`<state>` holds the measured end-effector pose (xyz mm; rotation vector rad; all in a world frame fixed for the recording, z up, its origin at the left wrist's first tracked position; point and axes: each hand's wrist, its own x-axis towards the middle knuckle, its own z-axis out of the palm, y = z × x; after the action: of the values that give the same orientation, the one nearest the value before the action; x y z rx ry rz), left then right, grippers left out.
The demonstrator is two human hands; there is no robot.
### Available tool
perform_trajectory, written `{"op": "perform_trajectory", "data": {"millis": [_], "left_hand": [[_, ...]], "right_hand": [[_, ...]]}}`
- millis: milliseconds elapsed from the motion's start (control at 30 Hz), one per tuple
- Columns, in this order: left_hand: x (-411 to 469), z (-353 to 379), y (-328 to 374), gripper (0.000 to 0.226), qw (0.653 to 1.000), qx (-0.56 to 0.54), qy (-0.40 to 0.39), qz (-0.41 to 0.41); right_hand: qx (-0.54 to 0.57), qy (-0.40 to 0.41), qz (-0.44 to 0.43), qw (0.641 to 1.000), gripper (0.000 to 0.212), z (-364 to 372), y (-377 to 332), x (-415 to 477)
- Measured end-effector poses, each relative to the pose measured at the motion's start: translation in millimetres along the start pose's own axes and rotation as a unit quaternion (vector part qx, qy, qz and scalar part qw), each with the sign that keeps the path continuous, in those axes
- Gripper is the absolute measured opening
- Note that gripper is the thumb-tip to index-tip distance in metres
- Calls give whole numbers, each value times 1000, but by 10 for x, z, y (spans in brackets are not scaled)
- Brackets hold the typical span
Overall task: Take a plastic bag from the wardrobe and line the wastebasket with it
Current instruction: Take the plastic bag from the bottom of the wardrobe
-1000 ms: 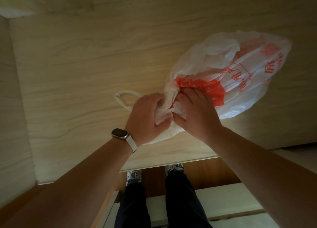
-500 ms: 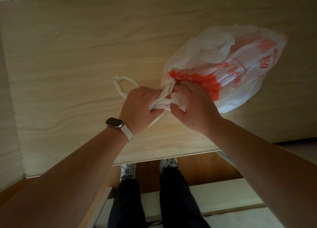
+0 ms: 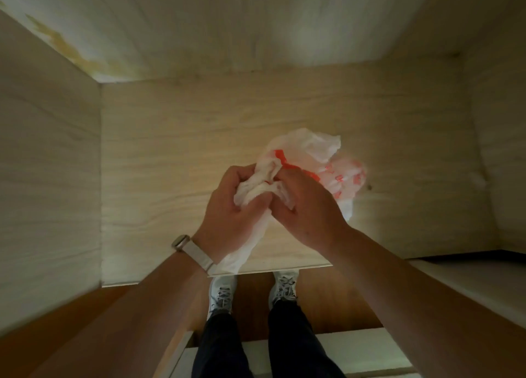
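Clutching the crumpled plastic bag point(image 3: 310, 164), left hand point(image 3: 230, 209) and right hand point(image 3: 307, 209) fingers closed — over the bare wardrobe shelf point(image 3: 170, 164).

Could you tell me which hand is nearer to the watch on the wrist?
Left: the left hand sits directly beyond the watch on its own wrist; the right hand is farther across, gripping the plastic bag.

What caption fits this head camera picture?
Both hands, left hand and right hand, scrunch a white-and-orange plastic bag above the wardrobe shelf.
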<state>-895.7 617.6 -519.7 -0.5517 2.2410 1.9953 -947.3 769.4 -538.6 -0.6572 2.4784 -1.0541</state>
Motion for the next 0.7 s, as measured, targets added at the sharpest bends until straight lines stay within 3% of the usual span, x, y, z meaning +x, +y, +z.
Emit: {"op": "perform_trajectory", "data": {"millis": [133, 433, 567, 700], "left_hand": [[-176, -72, 426, 26, 994, 63, 83, 16], [-719, -611, 1319, 25, 972, 150, 171, 66], [-1078, -838, 1625, 24, 965, 128, 204, 100], [-1404, -1037, 1805, 21, 967, 87, 209, 118]], "right_hand": [[44, 15, -20, 999, 36, -200, -422, -79], [-19, 54, -138, 989, 45, -707, -1291, -236], [-86, 90, -199, 972, 63, -846, -1702, -287], [-120, 77, -244, 959, 65, -900, -2097, -348]]}}
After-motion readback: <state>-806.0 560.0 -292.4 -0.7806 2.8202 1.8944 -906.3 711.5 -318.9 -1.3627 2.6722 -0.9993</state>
